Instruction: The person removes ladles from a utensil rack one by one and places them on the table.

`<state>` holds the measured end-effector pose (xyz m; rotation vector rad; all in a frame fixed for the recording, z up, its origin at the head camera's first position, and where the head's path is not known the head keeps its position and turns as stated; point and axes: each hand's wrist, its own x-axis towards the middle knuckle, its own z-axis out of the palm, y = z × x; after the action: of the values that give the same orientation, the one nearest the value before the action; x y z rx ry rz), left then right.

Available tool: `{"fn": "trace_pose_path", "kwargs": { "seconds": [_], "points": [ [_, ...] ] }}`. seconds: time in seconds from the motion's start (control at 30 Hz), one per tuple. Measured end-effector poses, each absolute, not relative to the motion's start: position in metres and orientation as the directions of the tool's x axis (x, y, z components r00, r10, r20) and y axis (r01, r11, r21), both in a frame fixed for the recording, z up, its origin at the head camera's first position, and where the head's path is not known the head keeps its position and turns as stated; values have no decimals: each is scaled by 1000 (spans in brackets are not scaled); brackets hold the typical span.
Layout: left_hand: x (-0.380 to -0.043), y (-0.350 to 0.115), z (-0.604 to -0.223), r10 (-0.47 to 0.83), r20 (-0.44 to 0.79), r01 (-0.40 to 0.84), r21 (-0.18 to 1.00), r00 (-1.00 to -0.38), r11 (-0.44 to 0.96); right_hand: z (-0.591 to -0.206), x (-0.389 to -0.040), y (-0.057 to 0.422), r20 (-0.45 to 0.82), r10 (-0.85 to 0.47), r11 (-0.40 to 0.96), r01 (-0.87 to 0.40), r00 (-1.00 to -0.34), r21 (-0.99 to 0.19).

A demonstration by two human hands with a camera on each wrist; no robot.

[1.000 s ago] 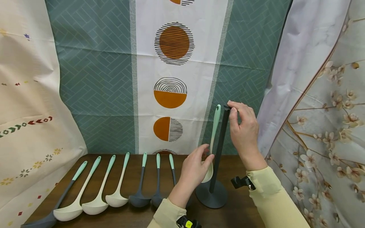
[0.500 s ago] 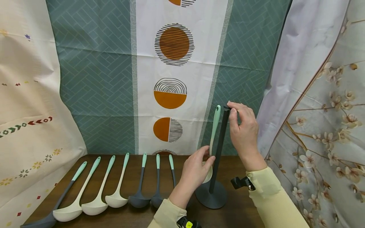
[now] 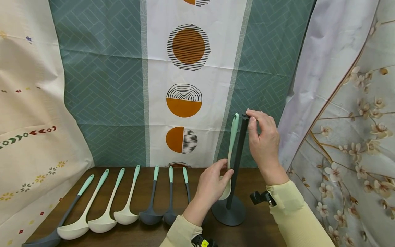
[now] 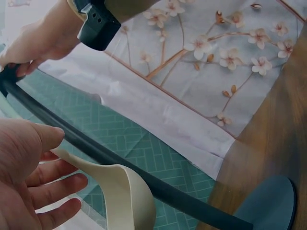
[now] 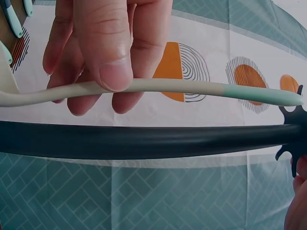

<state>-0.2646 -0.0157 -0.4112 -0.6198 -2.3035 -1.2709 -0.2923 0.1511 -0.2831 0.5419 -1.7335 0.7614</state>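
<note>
In the head view my left hand is low beside the utensil stand, pinching the cream stem of a ladle between thumb and fingers. This ladle has a mint-green handle end and stands nearly upright, its bowl downward. The right wrist view shows the handle's tip at a hook of the stand's dark hook ring; whether the hook passes through the hole is unclear. At the top of the stand, my right hand holds the hook ring with its fingertips.
Several ladles lie in a row on the brown table: cream ones and dark grey ones, all with mint-green handle ends. The stand's round base sits to their right. Patterned cloths hang behind and at both sides.
My left hand has lowered slightly along the ladle, its thumb and fingers coming together on the stem. The ladle's bowl has shifted a little. My right hand stays at the stand's top.
</note>
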Motion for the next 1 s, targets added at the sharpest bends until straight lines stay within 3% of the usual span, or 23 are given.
{"fn": "trace_pose_path", "kwargs": {
  "seconds": [1.0],
  "points": [
    [-258, -24, -403, 177, 639, 633, 608, -748, 479, -284, -292, 150, 960, 28, 686, -692, -280, -222]
  ]
}}
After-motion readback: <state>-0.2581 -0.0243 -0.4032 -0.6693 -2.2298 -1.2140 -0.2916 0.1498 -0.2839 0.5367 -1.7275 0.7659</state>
